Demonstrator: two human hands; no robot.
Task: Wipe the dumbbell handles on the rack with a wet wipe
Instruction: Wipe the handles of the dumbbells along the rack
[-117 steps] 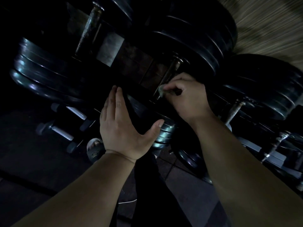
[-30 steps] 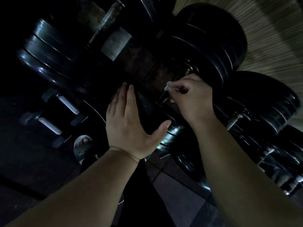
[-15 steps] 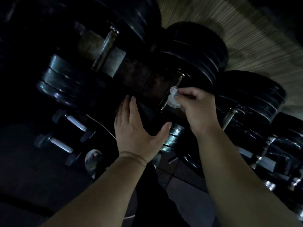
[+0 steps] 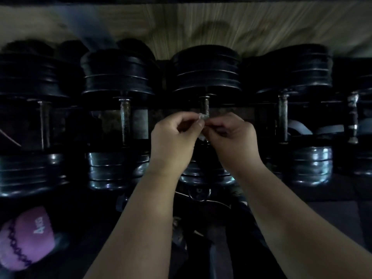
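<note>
White-grey crumpled wet wipe (image 4: 202, 117) sits pinched between both sets of fingers (image 4: 198, 123), just in front of the centre rusty steel dumbbell handle (image 4: 205, 104) on the dark metal rack (image 4: 141, 119). My read: left hand (image 4: 173, 139) and right hand (image 4: 231, 137) each grip the wad w/ thumb + forefinger; other fingers are curled in, holding nothing else.

Looks like a re-bunch/refold step. To do it well I'd open the wad to a fresh damp face, keep enough spread to wrap round the bar, then settle it in one hand w/o dropping it among the black plates (image 4: 203, 175). Left neighbour handle (image 4: 125, 119) and right neighbour handle (image 4: 282, 117) are near, so reach is short.

Hard to read: light v. low, frame blurred. Lower part of the centre handle is behind the hands. Can't tell wipe dampness or which bars are clean. Pink fabric item (image 4: 26, 234) w/ white lettering is cut off bottom left.
</note>
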